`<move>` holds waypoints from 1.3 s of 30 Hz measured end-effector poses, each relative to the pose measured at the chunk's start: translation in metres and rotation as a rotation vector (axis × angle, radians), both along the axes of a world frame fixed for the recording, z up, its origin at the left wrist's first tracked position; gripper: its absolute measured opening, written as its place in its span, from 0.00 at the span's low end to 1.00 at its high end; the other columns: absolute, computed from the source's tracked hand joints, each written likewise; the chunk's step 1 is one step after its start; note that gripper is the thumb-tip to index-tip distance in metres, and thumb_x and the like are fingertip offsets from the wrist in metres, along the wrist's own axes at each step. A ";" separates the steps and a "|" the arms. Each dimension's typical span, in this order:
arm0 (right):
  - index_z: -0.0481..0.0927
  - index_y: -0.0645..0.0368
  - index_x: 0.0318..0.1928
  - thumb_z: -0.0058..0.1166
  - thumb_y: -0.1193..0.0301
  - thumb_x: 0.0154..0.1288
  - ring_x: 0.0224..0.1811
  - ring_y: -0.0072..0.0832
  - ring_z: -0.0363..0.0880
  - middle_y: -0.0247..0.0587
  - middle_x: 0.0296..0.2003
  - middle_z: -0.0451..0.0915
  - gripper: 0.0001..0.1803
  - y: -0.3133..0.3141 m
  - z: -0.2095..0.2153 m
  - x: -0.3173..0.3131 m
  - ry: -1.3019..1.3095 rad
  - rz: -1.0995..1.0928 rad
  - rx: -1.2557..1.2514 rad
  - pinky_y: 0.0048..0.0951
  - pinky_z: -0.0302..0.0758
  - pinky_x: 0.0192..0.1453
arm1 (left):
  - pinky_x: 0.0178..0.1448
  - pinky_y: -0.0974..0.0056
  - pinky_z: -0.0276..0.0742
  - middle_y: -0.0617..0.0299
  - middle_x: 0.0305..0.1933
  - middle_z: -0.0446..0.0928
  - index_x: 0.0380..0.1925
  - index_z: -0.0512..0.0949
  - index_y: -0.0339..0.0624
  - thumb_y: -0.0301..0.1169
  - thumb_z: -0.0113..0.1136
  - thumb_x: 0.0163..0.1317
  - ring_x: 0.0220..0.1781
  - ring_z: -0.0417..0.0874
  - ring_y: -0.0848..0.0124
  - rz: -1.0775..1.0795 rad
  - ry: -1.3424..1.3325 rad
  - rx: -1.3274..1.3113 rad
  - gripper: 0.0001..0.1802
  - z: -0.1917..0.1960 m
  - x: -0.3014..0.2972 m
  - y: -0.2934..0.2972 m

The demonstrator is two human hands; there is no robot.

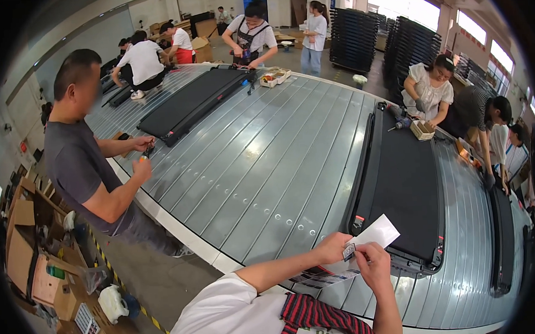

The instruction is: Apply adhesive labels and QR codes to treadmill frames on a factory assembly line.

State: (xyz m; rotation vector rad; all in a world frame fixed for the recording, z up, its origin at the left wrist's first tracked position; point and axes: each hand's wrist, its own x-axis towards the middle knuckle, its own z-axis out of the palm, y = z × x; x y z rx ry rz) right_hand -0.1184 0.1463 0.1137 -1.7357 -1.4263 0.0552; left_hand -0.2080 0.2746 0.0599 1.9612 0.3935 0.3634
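In front of my chest, over the near edge of the metal worktop, my left hand (pixel 334 248) is closed on a white sheet (pixel 379 234) that sticks out to the right. My right hand (pixel 374 265) is closed in a pinch at the lower edge of the sheet. Between the hands shows a small label (pixel 349 251) with dark print, and the right fingertips seem to grip its edge. Below my hands lie printed sheets (pixel 327 276), partly hidden by my arm. Just beyond the hands rests a long black panel (pixel 403 191) with red tabs at its near end.
Another black panel (pixel 196 101) lies across the ribbed metal worktop (pixel 261 161). A person at the left (pixel 81 145) holds a small tool. Co-workers stand around the far and right sides, with a drill (pixel 402 123) and a parts box (pixel 422 130). Cartons (pixel 29 237) crowd the left floor.
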 end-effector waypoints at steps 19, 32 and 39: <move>0.74 0.62 0.24 0.54 0.79 0.51 0.19 0.10 0.61 0.25 0.16 0.68 0.03 -0.030 -0.026 0.079 0.846 -0.113 0.030 0.14 0.57 0.22 | 0.40 0.69 0.71 0.61 0.33 0.79 0.38 0.78 0.38 0.36 0.63 0.48 0.33 0.76 0.76 -0.148 0.262 -0.375 0.19 0.021 -0.038 0.105; 0.76 0.62 0.27 0.54 0.71 0.54 0.13 0.10 0.57 0.26 0.13 0.66 0.07 0.072 -0.138 0.204 1.087 -0.336 -0.300 0.16 0.50 0.14 | 0.41 0.58 0.70 0.60 0.39 0.75 0.27 0.75 0.44 0.31 0.56 0.48 0.41 0.75 0.60 -0.478 0.403 0.572 0.05 -0.104 0.068 0.103; 0.74 0.62 0.27 0.53 0.71 0.55 0.12 0.12 0.57 0.29 0.13 0.67 0.07 0.102 -0.166 0.215 1.244 -0.197 -0.474 0.16 0.49 0.13 | 0.41 0.60 0.69 0.58 0.45 0.71 0.21 0.73 0.42 0.24 0.51 0.44 0.41 0.74 0.64 -0.387 0.087 0.777 0.03 -0.110 0.109 0.096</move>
